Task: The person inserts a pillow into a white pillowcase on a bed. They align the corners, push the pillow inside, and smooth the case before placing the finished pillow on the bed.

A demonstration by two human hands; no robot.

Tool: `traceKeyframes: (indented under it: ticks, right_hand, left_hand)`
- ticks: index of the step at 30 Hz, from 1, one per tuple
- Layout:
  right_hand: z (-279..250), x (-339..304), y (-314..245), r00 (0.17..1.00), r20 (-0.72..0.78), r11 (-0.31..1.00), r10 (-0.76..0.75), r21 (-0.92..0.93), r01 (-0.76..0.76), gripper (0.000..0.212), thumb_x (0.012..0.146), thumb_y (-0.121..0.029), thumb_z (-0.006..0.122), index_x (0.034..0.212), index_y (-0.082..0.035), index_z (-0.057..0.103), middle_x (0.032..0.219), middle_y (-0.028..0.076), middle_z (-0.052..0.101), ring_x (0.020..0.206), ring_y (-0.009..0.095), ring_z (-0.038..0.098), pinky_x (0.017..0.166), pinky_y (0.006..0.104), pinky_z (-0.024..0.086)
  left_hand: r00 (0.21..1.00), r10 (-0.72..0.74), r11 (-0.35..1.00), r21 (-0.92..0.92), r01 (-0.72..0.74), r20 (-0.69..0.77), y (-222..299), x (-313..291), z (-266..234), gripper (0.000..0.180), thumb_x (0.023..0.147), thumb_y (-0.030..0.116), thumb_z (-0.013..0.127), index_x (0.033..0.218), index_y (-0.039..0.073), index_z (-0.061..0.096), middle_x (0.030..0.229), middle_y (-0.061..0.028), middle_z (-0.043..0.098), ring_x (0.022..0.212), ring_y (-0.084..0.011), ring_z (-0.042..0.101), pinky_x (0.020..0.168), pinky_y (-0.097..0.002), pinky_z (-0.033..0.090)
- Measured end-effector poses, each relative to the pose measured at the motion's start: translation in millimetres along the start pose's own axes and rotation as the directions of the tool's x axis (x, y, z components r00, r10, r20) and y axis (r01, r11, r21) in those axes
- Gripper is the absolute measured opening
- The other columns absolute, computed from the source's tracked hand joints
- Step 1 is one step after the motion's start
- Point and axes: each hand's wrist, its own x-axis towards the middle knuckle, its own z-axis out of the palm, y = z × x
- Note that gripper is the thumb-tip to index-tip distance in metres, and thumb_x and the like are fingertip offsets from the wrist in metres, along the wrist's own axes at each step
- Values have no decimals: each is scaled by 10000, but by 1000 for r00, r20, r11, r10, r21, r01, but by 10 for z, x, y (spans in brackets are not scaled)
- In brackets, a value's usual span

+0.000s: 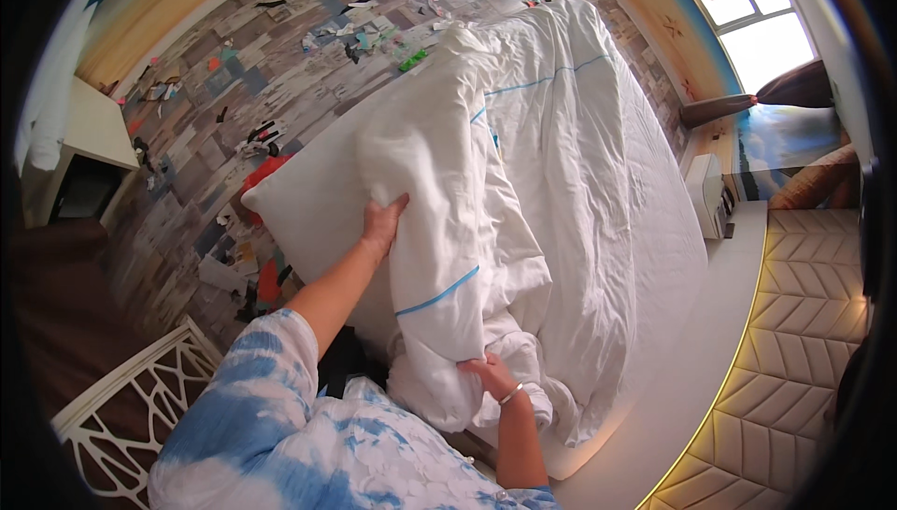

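A white pillow point(313, 206) lies at the bed's left edge, partly inside a white pillowcase with thin blue piping point(434, 220). My left hand point(381, 222) presses flat against the pillow just where the pillowcase's edge meets it, fingers tucked at the fabric. My right hand point(488, 375), with a bracelet on the wrist, grips the bunched lower end of the pillowcase. The cloth drapes between both hands and piles up near my body.
A white sheet with a blue line covers the bed point(598, 192). The patterned floor point(234, 90) on the left is strewn with scraps and small items. A white lattice footboard point(121, 407) stands at lower left. A padded headboard point(813, 323) runs along the right.
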Motion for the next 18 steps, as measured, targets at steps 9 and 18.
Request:
traceKeyframes:
  ticks: [9, 18]
  right_hand:
    - [122, 328, -1260, 871, -127, 878, -475, -4, 479, 599, 903, -386, 607, 1372, -63, 422, 1160, 72, 581, 1057, 184, 547, 914, 326, 433]
    - [771, 866, 28, 736, -174, 605, -654, -704, 371, 278, 857, -285, 537, 994, -64, 638, 884, 252, 638, 875, 443, 600, 744, 493, 485]
  left_hand:
    - [315, -74, 473, 311, -824, 946, 529, -1767, 158, 322, 796, 228, 672, 1081, 84, 631, 909, -163, 658, 818, -366, 633, 728, -410, 510]
    - [426, -49, 182, 427, -886, 904, 696, -1468, -81, 260, 821, 258, 640, 993, 64, 645, 889, -176, 626, 828, -349, 623, 728, -410, 498]
